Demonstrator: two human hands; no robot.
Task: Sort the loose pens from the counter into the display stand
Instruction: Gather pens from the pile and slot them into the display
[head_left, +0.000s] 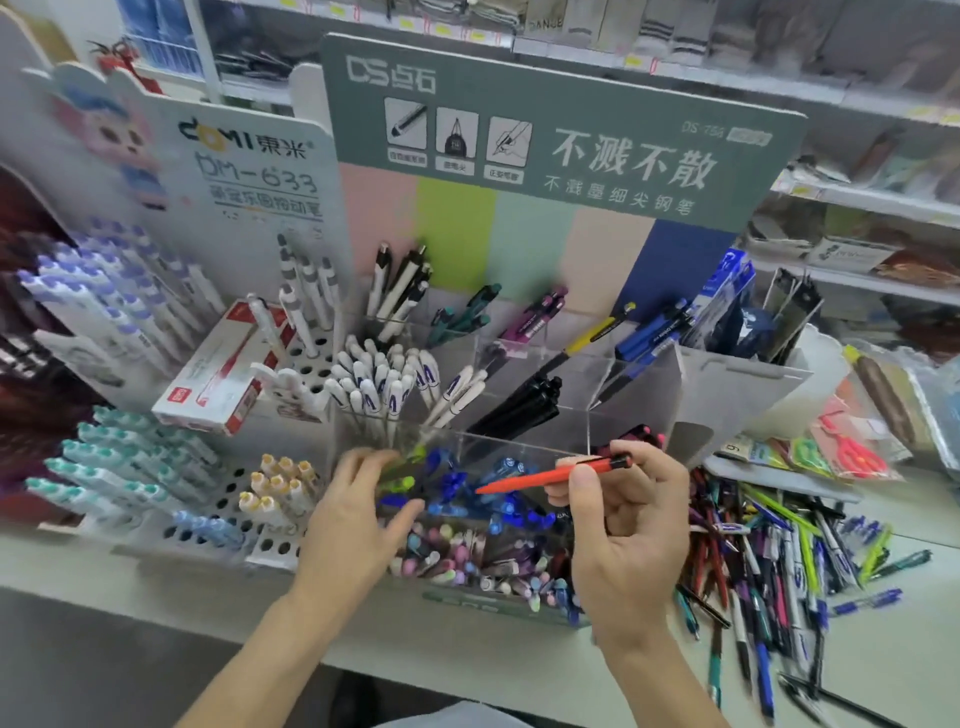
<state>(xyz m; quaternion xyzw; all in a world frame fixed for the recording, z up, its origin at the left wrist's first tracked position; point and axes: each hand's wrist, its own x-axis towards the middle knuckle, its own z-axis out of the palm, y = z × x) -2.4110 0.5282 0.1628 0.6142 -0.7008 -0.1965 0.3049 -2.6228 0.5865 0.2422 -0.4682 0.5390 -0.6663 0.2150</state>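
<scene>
From the head camera I look down on a pale shop counter (519, 670) crowded with pen displays. My right hand (631, 540) sits near centre, slightly toward four o'clock, and grasps a slim red-orange plastic pen (550, 475) between thumb and fingers; the pen lies almost level, its pointed tip toward nine o'clock and its black end toward three o'clock, held just above the clear acrylic compartmented display stand (628, 415). My left hand (358, 509) is at about seven o'clock from centre, fingers relaxed and spread, fingertips resting at the stand's left front edge beside a few lime-green pens (397, 480); it grasps nothing that I can make out. Under the red pen, the stand's nearer compartments hold blue capped pens (483, 499) and, closest to me, pastel pink and purple pens (457, 556). Further back, toward twelve o'clock, are white pens with blue lettering (379, 384) and a bundle of black pens (524, 405). A grey-green cardboard header sign with white Chinese lettering (571, 130) rises behind the stand. At four o'clock a loose heap of mixed coloured pens (769, 561) lies scattered on the counter. At nine o'clock, a white perforated rack of teal and purple capped pens (130, 457) stands, with a red and white pen box (218, 374) resting on it.
</scene>
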